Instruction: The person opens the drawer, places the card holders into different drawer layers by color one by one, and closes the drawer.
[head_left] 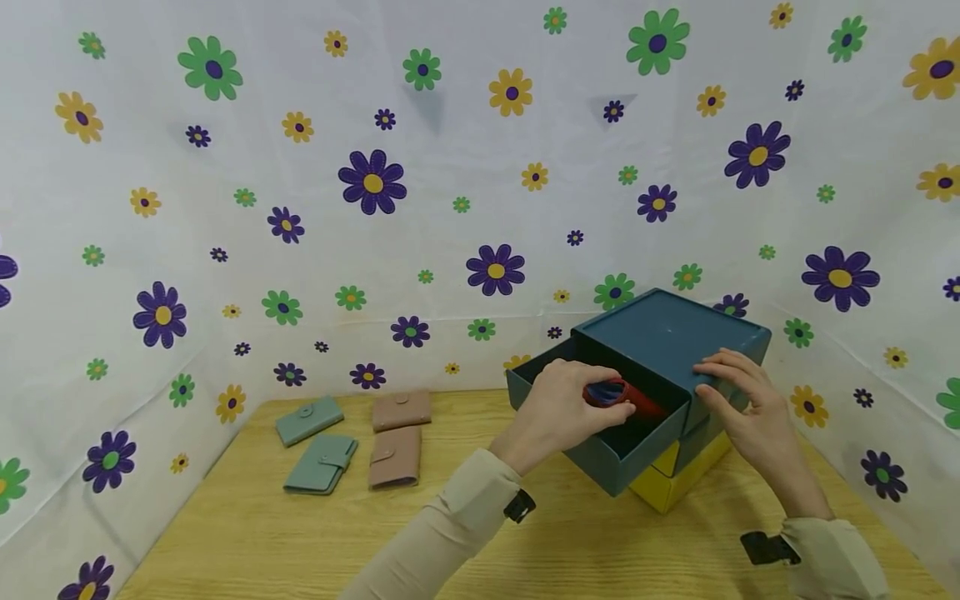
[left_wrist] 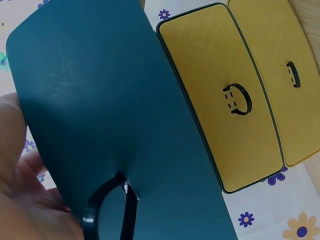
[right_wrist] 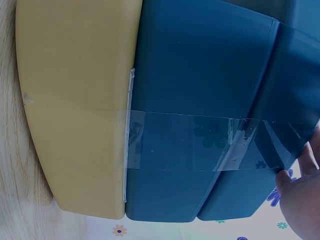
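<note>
Beige sleeves [head_left: 450,523] lie nearest us, around five and six o'clock. Our left hand [head_left: 558,408] pinches a red wallet [head_left: 641,404] inside the pulled-out blue drawer [head_left: 651,450] at four o'clock; our right hand [head_left: 752,417] rests relaxed fingers on the cabinet [head_left: 667,333]. We judge the wallet light, pliable, best held by its edges. Flowered cloth [head_left: 450,167] backs our wooden desk [head_left: 247,542] at twelve.

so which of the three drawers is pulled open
The teal-fronted top drawer; it's slid out of its case, while the yellow-fronted middle drawer and bottom drawer sit shut.
</note>
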